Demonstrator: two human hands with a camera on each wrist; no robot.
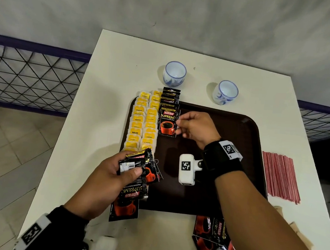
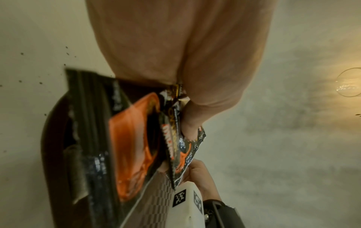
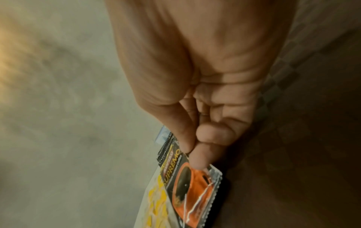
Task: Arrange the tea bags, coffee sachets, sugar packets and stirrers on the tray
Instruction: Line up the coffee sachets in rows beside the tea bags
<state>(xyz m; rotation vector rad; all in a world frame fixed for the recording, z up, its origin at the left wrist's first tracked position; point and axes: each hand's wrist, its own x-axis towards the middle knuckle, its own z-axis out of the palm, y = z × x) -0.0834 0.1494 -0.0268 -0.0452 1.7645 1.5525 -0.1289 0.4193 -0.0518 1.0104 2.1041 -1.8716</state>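
Placement of a coffee sachet, head view with both wrist views. My right hand (image 1: 194, 127) pinches the right edge of 1 coffee sachet (image 1: 168, 122) between thumb and forefinger; the other fingers are curled in. The sachet lies at the near end of the coffee column (image 1: 170, 98), which runs from the far-left part of the tray (image 1: 248, 131) out over its far rim. Just left of it, 2 columns of yellow tea bags (image 1: 142, 121) follow the tray's left edge.

My left hand (image 1: 108, 177) is closed round a fanned stack of spare sachets (image 1: 136, 174), thumb on top, above the tray's near-left corner. More sachets (image 1: 212, 239) lie at the near edge of the tabletop (image 1: 115, 71), partly hidden by my right forearm. The red stirrers (image 1: 280, 176) lie off the tray, at the tabletop's right edge. Brown packets (image 1: 297, 234), probably the sugar, show near the near-right corner. 2 cups (image 1: 174, 73) stand beyond the tray.

Risks, as I judge them:
- A sideways drag on release could push the sachet into the tea bags and disturb both columns.
- The foil is slick, so the overlapped sachets may slide, and the far ones overhanging the rim may tip off.
- The fanned stack in my left hand could slip and scatter over the tea bags.
- My right forearm could sweep the sachets near the tabletop's near edge.
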